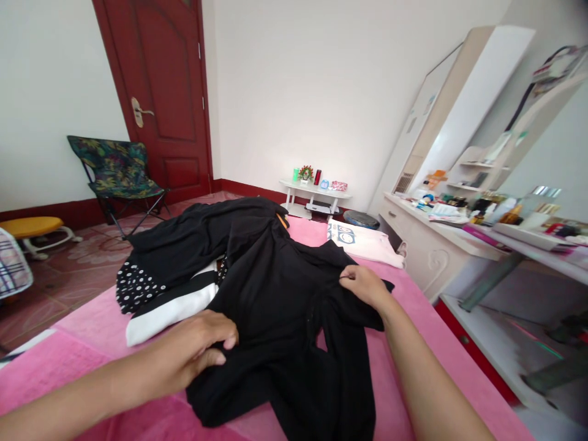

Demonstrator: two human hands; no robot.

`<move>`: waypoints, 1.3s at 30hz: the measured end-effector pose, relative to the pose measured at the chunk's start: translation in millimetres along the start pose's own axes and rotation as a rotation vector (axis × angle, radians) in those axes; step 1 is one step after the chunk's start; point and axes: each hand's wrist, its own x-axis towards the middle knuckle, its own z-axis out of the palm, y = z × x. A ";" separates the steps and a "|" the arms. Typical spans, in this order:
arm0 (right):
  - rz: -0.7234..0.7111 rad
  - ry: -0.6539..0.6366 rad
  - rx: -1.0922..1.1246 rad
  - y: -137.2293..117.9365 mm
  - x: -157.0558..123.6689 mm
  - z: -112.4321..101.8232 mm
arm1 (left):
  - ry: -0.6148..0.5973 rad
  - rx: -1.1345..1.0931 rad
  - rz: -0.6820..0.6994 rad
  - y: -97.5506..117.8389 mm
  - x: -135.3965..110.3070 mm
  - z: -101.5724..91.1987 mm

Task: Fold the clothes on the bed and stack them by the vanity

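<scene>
A black long-sleeved top [280, 294] lies spread and creased across the pink bed cover [395, 380]. My left hand [211, 343] has its fingers curled at the top's near left side, with black cloth at the fingertips. On the right, my right hand [365, 285] pinches the same top near its shoulder. One sleeve [351, 373] hangs toward me, and a pink gap shows between it and the body. Beyond my left hand lie more black clothes [197, 233], among them a white-and-black piece [177, 309] and a polka-dotted part [135, 285].
A folded pale pink garment [372, 242] rests at the bed's far right. A dresser [422, 233] crowded with small items stands to the right. Farther off are a low white table [316, 190], a patterned folding chair [119, 171], a yellow stool [34, 226] and a red door [160, 92].
</scene>
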 end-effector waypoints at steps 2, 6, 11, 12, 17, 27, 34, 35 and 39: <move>0.040 0.226 0.172 -10.7 -5.6 -22.8 | 0.077 -0.116 -0.089 9.3 -4.3 -11.1; -0.037 0.775 0.588 -49.7 -30.1 -68.6 | 0.129 -0.336 -0.173 40.2 -18.8 -46.5; -0.307 1.386 0.549 -99.4 -62.0 -98.1 | 0.339 -0.393 -0.257 60.5 -27.0 -89.2; -0.320 1.446 0.501 -101.1 -62.8 -98.4 | 0.469 -0.350 -0.284 60.1 -23.2 -97.2; -0.095 1.055 0.323 -59.0 -34.7 -72.8 | 0.885 0.281 -0.325 27.8 19.9 -124.1; -0.147 -0.396 0.016 -13.3 -22.3 -19.9 | -0.060 0.301 -0.212 -55.4 73.9 -62.1; 0.004 -0.408 -0.259 -3.8 6.6 11.3 | -0.232 0.338 -0.193 -69.4 99.9 -45.6; 0.012 -0.400 -0.267 1.0 16.7 14.2 | -0.258 0.312 -0.176 -70.9 104.5 -45.8; -0.026 -0.224 -0.173 17.3 54.4 30.7 | -0.282 0.250 -0.153 -73.7 115.1 -45.2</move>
